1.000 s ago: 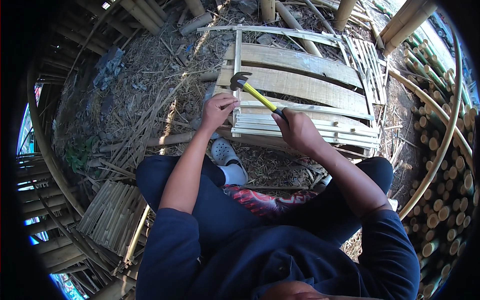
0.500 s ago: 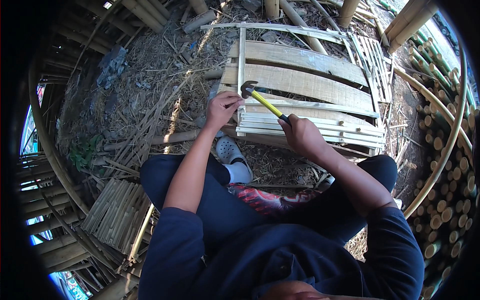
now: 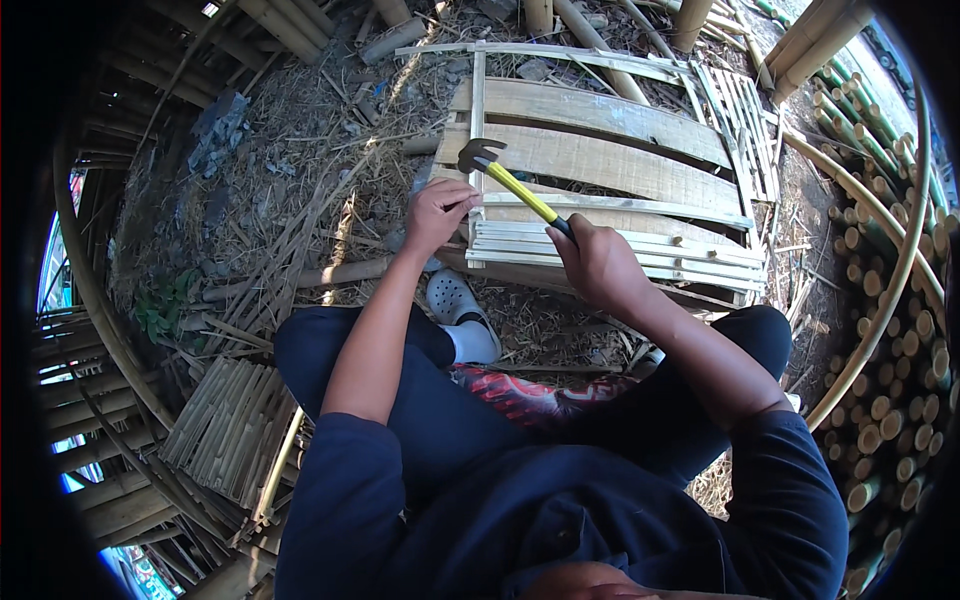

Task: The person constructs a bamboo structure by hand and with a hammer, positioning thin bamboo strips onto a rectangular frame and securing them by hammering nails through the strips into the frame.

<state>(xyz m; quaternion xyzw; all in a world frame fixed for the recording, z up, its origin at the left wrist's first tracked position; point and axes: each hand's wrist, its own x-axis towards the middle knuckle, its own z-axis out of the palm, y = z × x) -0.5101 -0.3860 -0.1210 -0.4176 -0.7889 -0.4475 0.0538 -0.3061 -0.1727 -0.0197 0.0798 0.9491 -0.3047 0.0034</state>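
My right hand [image 3: 602, 264] is wrapped around the black grip of a claw hammer [image 3: 524, 193] with a yellow shaft and dark head. Its head hangs over the left upright of a pale bamboo-strip frame [image 3: 477, 100], just above my left fingertips. My left hand [image 3: 436, 214] pinches at that upright, near the end of a crosswise strip [image 3: 610, 205]; whatever is between the fingertips is too small to make out. Several thin strips [image 3: 620, 250] lie side by side across the frame's near end. Beneath the frame is a low wooden plank platform [image 3: 590, 153] with gaps between its boards.
A slatted bamboo panel [image 3: 228, 425] lies at my left. Cut bamboo poles [image 3: 895, 400] are stacked on the right, behind a bent pole [image 3: 880, 320]. Another small slatted piece [image 3: 750, 130] sits past the platform's right end. Straw and scraps litter the ground [image 3: 270, 190].
The hammer head has risen a little and shifted left, away from the upright. My left hand keeps its pinch at the same spot on the frame. The whole view has shifted slightly.
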